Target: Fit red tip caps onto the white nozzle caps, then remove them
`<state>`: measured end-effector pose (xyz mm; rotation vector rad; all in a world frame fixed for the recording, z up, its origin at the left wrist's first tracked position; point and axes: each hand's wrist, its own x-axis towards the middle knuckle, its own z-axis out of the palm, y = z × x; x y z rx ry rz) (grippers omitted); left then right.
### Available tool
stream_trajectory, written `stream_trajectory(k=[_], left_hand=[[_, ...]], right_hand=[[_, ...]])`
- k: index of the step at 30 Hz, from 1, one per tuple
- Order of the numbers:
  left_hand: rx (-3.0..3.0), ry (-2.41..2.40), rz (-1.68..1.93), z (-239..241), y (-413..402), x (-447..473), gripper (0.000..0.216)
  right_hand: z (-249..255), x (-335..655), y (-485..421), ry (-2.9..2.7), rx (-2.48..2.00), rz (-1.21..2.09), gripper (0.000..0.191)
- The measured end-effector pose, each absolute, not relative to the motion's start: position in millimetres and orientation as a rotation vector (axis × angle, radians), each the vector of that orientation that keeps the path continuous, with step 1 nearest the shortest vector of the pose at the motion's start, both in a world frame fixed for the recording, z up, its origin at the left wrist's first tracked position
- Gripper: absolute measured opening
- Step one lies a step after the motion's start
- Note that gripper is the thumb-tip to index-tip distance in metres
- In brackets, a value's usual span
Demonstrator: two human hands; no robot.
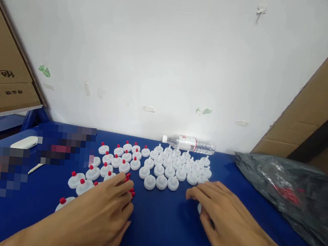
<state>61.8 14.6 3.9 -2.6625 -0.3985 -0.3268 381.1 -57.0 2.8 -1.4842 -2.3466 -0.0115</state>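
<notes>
White domed caps (161,182), left cluster red-tipped.

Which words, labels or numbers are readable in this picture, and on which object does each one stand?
No text can be read for certain.
On the cardboard box: dark printed characters, too blurred to read.
On the water bottle: a red and white label, too small to read.
</notes>
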Motion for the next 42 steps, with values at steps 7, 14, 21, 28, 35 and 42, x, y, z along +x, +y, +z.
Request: stream_trajectory(k=[7, 14, 21, 28, 35, 42], left_hand=[[-2.695, -0.460, -0.059, -8.2, 6.1, 62.3, 0.033], [-2.726, -0.497, 0.099, -2.9, 7.4, 64.5, 0.038], [-2.738, -0.508, 0.155, 3.0, 8.1, 67.3, 0.029], [-2.734, -0.438, 0.039, -2.8, 6.4, 63.9, 0.028], [-2.762, -0.286, -0.150, -5.1, 4.1, 65.9, 0.018], [-2.785, -0.269, -0.234, 1.7, 1.8, 71.8, 0.016]], right_hand=[[10.7, 407.0, -47.6, -2.195, -1.618, -0.394, 0.028], [1.2, 420.5, -39.0, -2.102, -1.728, -0.412, 0.031], [0.5, 413.8, -40.9, -2.143, -1.712, -0.323, 0.036], [9.9, 410.2, -46.4, -2.019, -1.645, -0.433, 0.032], [11.0, 378.7, -59.0, -2.118, -1.283, -0.259, 0.015], [-2.6, 361.4, -66.6, -2.298, -1.138, -0.203, 0.030]])
